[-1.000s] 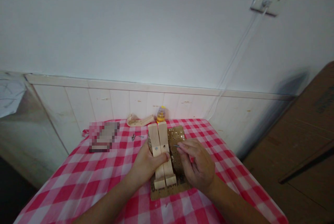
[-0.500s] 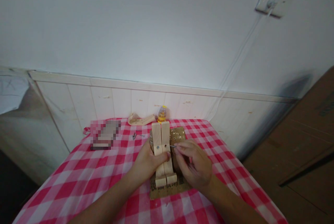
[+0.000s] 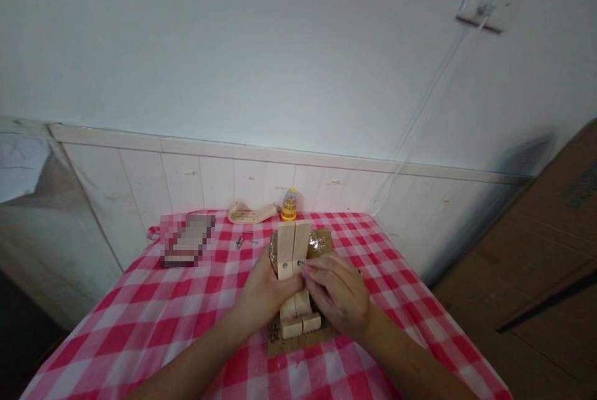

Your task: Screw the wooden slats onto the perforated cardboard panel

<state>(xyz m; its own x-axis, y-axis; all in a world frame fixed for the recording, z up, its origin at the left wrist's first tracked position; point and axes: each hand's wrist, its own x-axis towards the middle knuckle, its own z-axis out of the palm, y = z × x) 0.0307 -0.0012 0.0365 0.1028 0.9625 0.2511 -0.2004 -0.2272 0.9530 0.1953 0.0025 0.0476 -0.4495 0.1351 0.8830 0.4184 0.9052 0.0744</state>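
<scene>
The left hand point(image 3: 268, 282) grips two side-by-side wooden pieces point(image 3: 301, 244), their long axes running away from the person, blocky ends nearest. The right hand point(image 3: 340, 291) pinches a small metal shaft point(image 3: 301, 264) against the right-hand piece, fingers obscuring most of it; its depth cannot be told. Below both hands lies partly hidden cardboard point(image 3: 298, 347). Checked tablecloth point(image 3: 405, 306) stretches rightward from the right hand to a slanting edge.

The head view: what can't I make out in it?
All in the head view:
Small metal piece: one end hidden by the right hand.
Wooden pieces: part of their middle hidden by the left hand.
Pixelated object: blurred out.
Loose metal bits: too small to identify.
Whitish sheet: cut off by the left edge.
</scene>
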